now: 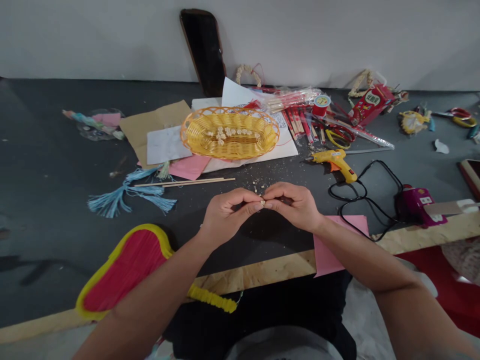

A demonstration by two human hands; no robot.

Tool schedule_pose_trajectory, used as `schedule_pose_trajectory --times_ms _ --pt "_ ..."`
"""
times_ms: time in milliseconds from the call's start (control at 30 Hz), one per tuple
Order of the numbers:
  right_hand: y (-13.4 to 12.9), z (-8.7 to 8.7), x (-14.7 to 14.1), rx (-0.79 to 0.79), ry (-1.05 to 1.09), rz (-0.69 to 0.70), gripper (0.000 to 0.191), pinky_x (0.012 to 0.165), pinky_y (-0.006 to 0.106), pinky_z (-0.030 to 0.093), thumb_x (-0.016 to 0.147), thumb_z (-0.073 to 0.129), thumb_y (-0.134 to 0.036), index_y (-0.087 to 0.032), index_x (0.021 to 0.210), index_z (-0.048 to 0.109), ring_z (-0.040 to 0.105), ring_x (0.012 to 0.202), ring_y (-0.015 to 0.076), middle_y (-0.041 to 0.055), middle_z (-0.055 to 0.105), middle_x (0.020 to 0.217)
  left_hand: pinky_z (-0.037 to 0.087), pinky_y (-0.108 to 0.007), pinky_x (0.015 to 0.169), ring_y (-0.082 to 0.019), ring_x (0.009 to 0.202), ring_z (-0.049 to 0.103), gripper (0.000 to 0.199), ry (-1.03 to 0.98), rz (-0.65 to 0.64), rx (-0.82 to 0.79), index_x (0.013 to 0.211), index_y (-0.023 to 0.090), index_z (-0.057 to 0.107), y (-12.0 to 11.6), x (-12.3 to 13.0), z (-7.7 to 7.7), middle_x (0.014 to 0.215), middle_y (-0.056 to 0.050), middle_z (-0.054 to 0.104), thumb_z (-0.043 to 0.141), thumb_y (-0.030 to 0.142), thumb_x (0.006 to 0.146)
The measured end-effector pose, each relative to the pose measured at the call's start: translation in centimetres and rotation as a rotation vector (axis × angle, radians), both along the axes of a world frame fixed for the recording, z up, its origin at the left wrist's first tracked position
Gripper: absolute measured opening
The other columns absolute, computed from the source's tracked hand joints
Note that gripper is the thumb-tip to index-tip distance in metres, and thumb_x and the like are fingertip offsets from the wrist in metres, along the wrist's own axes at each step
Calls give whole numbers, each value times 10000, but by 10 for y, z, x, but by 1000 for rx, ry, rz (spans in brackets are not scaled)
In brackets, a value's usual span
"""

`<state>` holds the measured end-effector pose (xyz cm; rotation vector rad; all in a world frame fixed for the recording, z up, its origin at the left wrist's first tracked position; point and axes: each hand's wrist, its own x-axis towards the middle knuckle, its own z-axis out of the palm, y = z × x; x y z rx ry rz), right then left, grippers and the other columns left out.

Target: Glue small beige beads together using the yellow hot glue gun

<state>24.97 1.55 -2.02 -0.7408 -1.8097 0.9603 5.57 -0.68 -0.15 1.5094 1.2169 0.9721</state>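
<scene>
My left hand (230,212) and my right hand (294,204) meet over the near part of the dark table. Thumbs and fingertips of both pinch one small cream-coloured piece (263,203) between them; its exact kind is too small to make out. Tiny pale crumbs (258,186) lie on the table just beyond my fingers. Past these stands a yellow woven basket (230,150) with an orange rim, holding several small cream knotted pieces (221,135) in its bottom.
A yellow glue gun (335,161) with a black cord lies right of my hands. Thin wooden sticks (187,183) and a blue tassel (116,197) lie left. Nearer are a red-and-yellow paddle shape (127,265) and pink paper (330,245). A phone (204,50) leans on the wall.
</scene>
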Motion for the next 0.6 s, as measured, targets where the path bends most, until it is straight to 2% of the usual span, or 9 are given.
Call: schedule_pose_trajectory --times_ms 133,267,433,600 --pt "0 -2 0 10 4 14 130 732 254 570 901 678 -309 -190 867 718 698 801 131 41 739 839 483 -265 675 -155 673 622 140 18 -6 10 757 202 762 0 1 1 773 -34 747 722 331 796" --pt "1 -1 1 -13 -29 12 171 676 228 553 905 670 -346 -181 913 714 685 755 119 44 735 848 475 -255 651 -154 665 616 173 9 20 -82 769 192 761 0 1 1 748 -29 744 730 362 779" --pt "3 3 3 122 -19 112 198 776 263 566 943 626 -274 -202 1113 697 694 852 132 57 745 903 446 -247 620 -142 635 581 284 -66 -18 -189 745 172 743 4 -1 -1 704 -28 722 731 455 774" --pt "3 3 2 144 -42 111 173 734 253 571 951 612 -244 -208 1081 720 690 826 128 50 737 857 455 -261 675 -162 695 608 366 -130 -76 -248 736 164 745 5 -1 -5 738 -52 736 725 528 769"
